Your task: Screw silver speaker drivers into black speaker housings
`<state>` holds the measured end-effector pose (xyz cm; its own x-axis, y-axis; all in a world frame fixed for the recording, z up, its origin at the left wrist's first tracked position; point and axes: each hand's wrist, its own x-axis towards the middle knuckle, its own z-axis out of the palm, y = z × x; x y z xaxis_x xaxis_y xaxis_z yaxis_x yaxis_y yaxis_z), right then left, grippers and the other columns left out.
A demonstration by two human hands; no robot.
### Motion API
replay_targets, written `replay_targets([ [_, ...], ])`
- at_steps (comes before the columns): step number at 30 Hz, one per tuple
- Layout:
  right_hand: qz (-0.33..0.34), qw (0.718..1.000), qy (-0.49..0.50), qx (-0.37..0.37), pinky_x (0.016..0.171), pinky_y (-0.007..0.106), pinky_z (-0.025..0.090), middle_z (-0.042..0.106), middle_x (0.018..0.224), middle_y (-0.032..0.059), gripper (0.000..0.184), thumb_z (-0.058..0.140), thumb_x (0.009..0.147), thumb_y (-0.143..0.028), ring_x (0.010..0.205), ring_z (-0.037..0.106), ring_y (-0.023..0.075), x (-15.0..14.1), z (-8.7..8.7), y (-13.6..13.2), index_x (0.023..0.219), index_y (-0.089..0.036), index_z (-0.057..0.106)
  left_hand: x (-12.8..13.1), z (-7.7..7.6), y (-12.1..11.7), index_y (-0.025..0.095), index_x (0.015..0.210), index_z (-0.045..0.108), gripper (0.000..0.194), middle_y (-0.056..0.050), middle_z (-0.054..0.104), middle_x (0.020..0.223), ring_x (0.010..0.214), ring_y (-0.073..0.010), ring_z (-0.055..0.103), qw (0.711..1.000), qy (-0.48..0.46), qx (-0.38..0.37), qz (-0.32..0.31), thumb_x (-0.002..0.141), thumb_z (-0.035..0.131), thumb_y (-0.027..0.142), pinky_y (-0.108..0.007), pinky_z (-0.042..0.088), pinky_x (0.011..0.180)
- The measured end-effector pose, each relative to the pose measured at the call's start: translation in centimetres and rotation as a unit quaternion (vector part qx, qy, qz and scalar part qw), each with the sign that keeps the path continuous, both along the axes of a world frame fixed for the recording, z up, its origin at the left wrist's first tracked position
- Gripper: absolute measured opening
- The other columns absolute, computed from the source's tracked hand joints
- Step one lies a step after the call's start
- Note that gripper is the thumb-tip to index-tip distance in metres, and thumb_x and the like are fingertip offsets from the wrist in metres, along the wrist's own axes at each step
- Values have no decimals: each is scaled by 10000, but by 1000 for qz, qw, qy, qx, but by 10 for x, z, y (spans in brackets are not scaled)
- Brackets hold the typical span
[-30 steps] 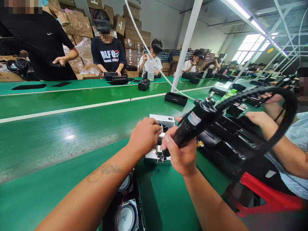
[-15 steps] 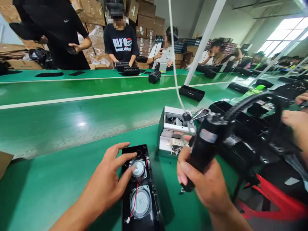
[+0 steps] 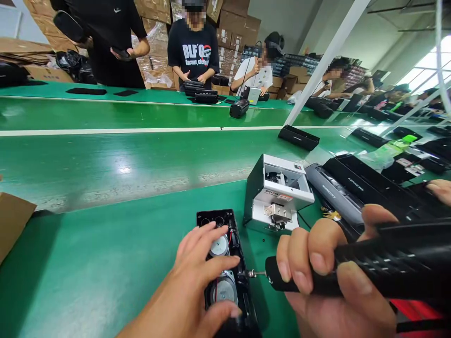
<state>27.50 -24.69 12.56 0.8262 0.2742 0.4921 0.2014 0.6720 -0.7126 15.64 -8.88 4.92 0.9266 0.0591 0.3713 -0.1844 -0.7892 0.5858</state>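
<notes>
Spreading the left hand (image 3: 200, 268) over an open black speaker case (image 3: 215, 218) lying on the green table (image 3: 105, 244), with the thumb pressing near the case's lower end. Clamping a black electric screwdriver (image 3: 384, 263) in the right hand (image 3: 327, 277), with its metal bit (image 3: 252, 273) reaching the case's side. Keeping the hands apart, on either side of the bit. Showing a white-and-silver machine (image 3: 278, 192) just beyond the case. Risking a punctured round speaker (image 3: 220, 246) or a snagged red wire (image 3: 230, 237) if the bit slips, and the case shifting if the left hand's pressure eases or the screwdriver pushes too hard.
</notes>
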Motion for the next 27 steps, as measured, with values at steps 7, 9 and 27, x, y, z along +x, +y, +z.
replay_targets([
  [7,24,1000,4,7,477,268,530,584,738,-53,440,710,981,-247,486,526,101,2,-1,-2,1381,-334,549,11,-3,-19,330,1022,732,232,-40,738,1254,1281,-336,661,999,-19,-20,15,937,644,133,-819,445,1092],
  [9,25,1000,0,2,469,271,528,577,735,-54,435,708,983,-253,484,522,103,1,-1,-2,1381,-334,554,13,-3,-21,317,981,735,256,-36,750,1206,1231,-313,683,999,-20,-29,21,931,597,107,-795,455,1092],
  [27,18,999,-23,-15,498,270,523,583,746,-63,430,693,993,-267,505,540,106,-7,-8,1,1380,-367,533,16,-6,-31,275,920,658,156,26,759,1046,1060,-244,731,993,-77,-52,67,923,654,120,-717,487,1102],
])
